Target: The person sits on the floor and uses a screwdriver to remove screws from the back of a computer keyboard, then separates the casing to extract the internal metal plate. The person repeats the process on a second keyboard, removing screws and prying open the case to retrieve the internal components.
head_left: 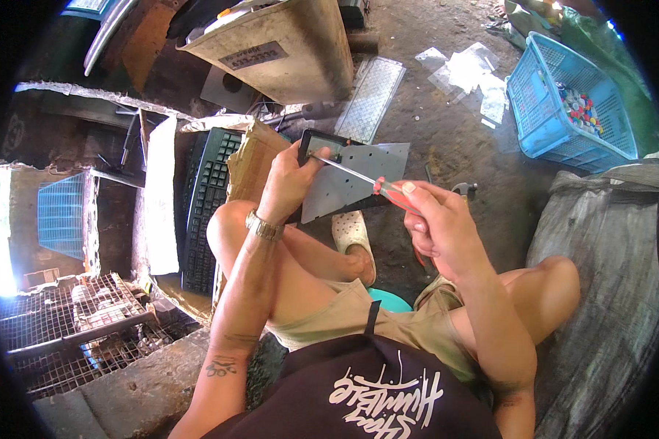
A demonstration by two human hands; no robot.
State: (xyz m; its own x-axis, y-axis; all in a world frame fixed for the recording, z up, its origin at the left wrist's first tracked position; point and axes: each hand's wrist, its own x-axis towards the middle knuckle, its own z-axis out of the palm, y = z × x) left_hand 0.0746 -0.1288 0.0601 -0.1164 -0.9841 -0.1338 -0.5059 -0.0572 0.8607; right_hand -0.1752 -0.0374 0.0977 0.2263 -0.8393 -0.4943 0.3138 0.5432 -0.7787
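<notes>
My right hand (439,227) is closed around the red handle of a screwdriver (357,174). Its metal shaft points up and left, and the tip ends beside the fingers of my left hand (291,179). That hand grips the left edge of a flat black-framed panel (313,137). A grey metal plate with small holes (362,170) shows on the panel, slanting away to the right. Whether the tip sits on a screw is too small to tell. Below the panel, a foot in a cream clog (352,233) rests on the ground.
Left of my knee, a black keyboard (211,208) stands in a cardboard box (255,162). A large beige casing (285,58) is ahead. A hammer (463,189) lies right of the panel. Blue crate (532,110) with colourful caps, grey sack (600,241) at right; wire mesh (44,314) lower left.
</notes>
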